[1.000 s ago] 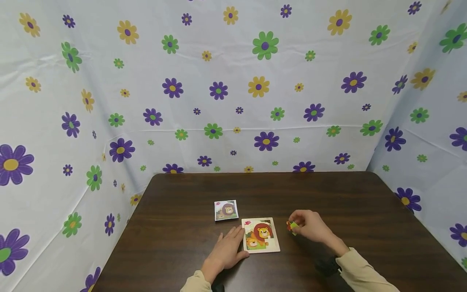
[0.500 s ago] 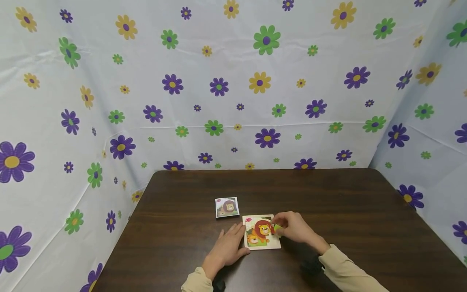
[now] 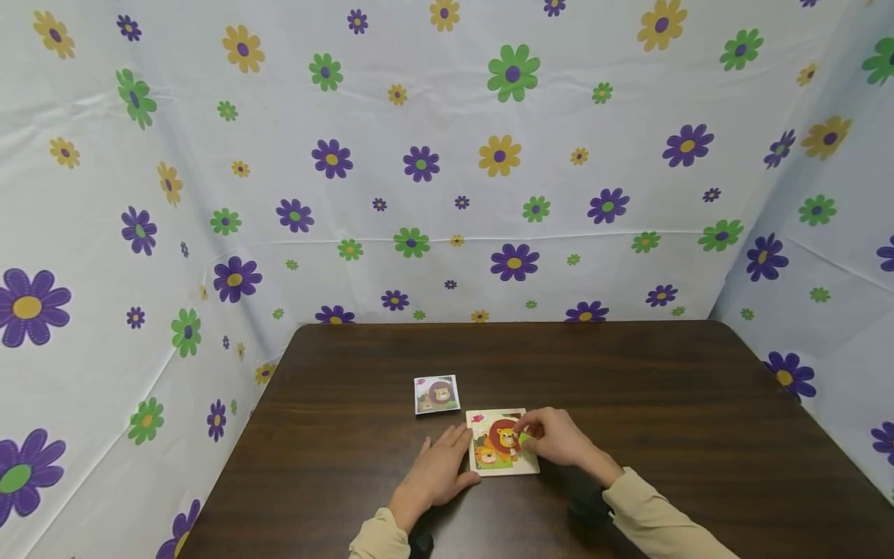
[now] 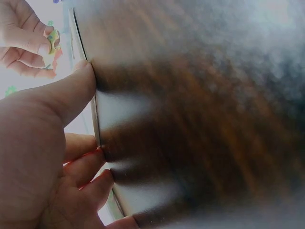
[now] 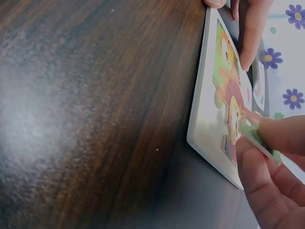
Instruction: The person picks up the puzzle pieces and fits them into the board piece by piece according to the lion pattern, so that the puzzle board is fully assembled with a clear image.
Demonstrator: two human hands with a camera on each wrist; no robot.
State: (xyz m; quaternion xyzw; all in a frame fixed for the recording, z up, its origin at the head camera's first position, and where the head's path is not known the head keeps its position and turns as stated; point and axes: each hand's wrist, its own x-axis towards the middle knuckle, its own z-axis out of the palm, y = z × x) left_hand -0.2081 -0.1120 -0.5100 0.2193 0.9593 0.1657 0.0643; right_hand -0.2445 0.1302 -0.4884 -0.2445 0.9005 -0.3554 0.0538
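Observation:
A lion jigsaw puzzle in a pale wooden tray lies on the dark table, with a bare strip along its right and near sides. My left hand lies with straight fingers along the tray's left edge; in the left wrist view its thumb and fingertips meet that edge. Over the tray's right side, my right hand pinches a green and red puzzle piece between thumb and fingers. The piece is tilted, close above the lion's face in the right wrist view, and partly hidden by the fingers.
A small picture card showing the same lions lies behind the tray, to its left. The dark wooden table ends at a flower-printed cloth hanging behind and at both sides.
My right hand has moved left with the puzzle piece, from beside the tray to over its right part. My left hand has stayed at the tray's left edge.

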